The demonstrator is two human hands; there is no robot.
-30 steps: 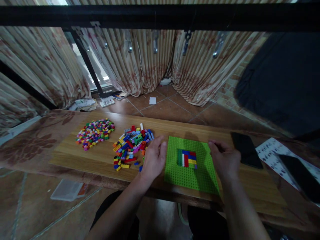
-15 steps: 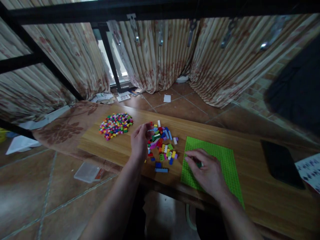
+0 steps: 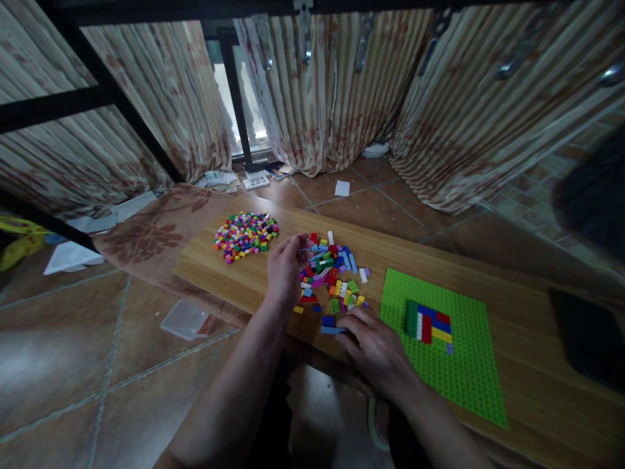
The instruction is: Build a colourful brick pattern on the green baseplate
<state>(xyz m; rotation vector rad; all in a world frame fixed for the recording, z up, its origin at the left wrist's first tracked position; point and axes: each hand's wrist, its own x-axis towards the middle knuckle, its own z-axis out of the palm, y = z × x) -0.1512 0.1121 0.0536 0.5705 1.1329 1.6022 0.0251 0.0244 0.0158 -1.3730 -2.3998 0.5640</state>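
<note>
My right hand (image 3: 374, 345) has its thumb and fingertips pinched around the right end of a long light blue brick (image 3: 332, 329), close to the table's front edge. A dark blue brick (image 3: 329, 320) lies right behind that one. At the left side of a pile of mixed bricks (image 3: 333, 273), my left hand (image 3: 284, 268) is held with curled fingers; what they hold, if anything, I cannot make out. A green baseplate (image 3: 463, 384) lies to the right, bearing a flat block of joined bricks (image 3: 427, 324) in green, white, red, blue and yellow, plus a small purple piece.
Farther left on the wooden table (image 3: 205, 270) is a heap of tiny colourful bricks (image 3: 247, 234). A dark flat tablet-like object (image 3: 586, 335) lies at the right. On the floor below the table's left part is a clear plastic box (image 3: 185, 319). Curtains (image 3: 332, 98) hang behind.
My right hand has left the baseplate and moved left to the light blue brick, uncovering the joined bricks. My left hand stays by the pile. The view has shifted a little.
</note>
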